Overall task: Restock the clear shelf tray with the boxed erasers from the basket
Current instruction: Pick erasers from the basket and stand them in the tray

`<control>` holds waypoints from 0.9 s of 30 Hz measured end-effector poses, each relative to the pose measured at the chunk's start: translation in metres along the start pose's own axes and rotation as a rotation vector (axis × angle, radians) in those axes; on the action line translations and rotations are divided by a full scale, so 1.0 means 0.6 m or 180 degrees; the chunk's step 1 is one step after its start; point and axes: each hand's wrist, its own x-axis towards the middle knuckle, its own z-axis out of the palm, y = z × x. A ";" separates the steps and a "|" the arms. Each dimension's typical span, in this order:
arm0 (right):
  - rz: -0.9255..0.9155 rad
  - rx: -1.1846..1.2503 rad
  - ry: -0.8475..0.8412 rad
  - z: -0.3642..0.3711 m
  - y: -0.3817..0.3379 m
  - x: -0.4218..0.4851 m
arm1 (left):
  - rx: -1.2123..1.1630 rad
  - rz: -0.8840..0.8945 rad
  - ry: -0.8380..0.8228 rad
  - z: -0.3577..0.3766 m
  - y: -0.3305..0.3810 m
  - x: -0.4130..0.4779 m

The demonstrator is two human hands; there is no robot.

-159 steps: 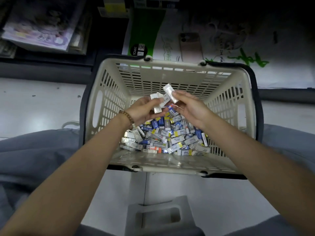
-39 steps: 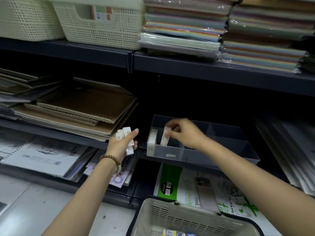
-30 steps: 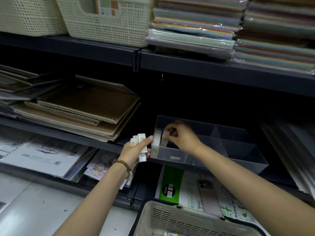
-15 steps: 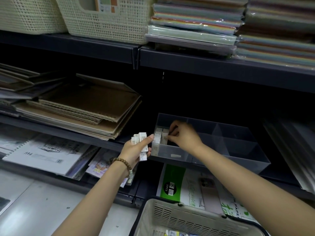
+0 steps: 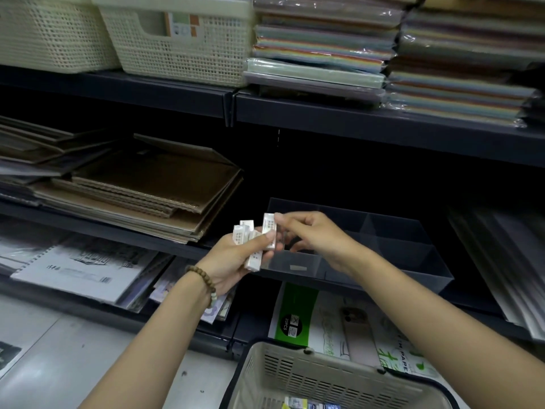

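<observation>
Boxed erasers point(image 5: 250, 242), small white cardboard: several upright, gripped in our left hand point(image 5: 233, 261); our right hand point(image 5: 312, 234) pinches one's top end. Clear plastic shelf tray point(image 5: 413, 276) lies rightward, nearer the right hand.

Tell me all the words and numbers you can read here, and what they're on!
"20PCS": black circle on the green pack below the shelf.
"PAPE": white packaging right of it, rest cut off.
Sketch pad: print too blurred.
Eraser boxes in the left hand: print too small.
Label in the cream shelf basket: unreadable.
</observation>
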 end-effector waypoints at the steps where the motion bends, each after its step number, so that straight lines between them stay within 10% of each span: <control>1: 0.0032 0.0005 -0.0069 -0.003 0.001 -0.005 | 0.0112 -0.0026 -0.0035 0.005 -0.002 -0.002; 12: 0.0525 0.1600 0.0377 -0.014 0.023 -0.049 | -0.1486 -0.0096 0.0532 0.006 -0.007 0.011; 19: 0.1061 0.2795 -0.0157 0.024 0.031 -0.074 | -0.1400 0.0376 0.0208 0.032 -0.026 0.010; 27: 0.0969 0.2254 0.0117 0.019 0.034 -0.081 | -0.0315 0.0864 0.0144 0.056 -0.037 0.003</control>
